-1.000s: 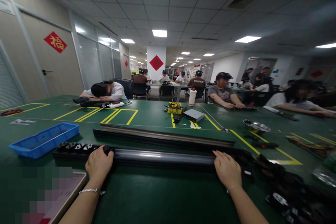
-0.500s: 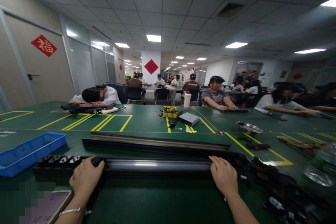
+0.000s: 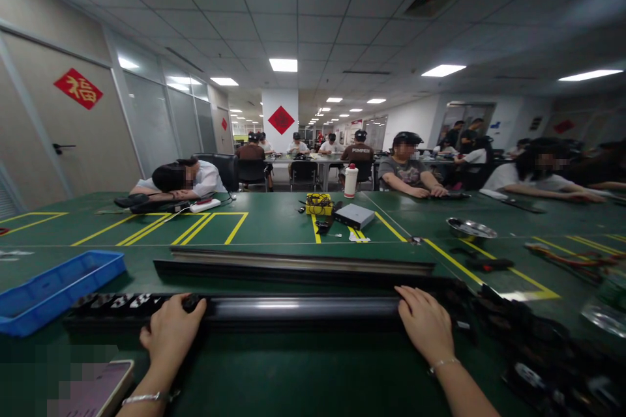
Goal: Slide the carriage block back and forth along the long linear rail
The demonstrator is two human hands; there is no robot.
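Note:
A long black rail [image 3: 303, 306] with a glossy dark top lies crosswise on the green table in front of me. My left hand [image 3: 176, 329] is closed around a small black part [image 3: 193, 302] on top of the rail. My right hand [image 3: 426, 324] grips the rail farther right, fingers laid over its far edge, thumb hidden. Left of my left hand, several black-and-white pieces [image 3: 122, 300] sit in a row along the rail. A second long rail [image 3: 293, 264] lies just behind.
A blue tray [image 3: 63, 283] stands at left, with a phone [image 3: 110, 384] near the front edge. Dark parts [image 3: 533, 345] and a clear bottle [image 3: 609, 303] are at right. Beyond lie a metal bowl [image 3: 470, 229], a grey box [image 3: 355, 215] and a white bottle [image 3: 351, 181]. People sit around.
My left hand and the small black part have shifted slightly right along the rail. The right hand keeps its place on the rail. The whole view has also moved slightly.

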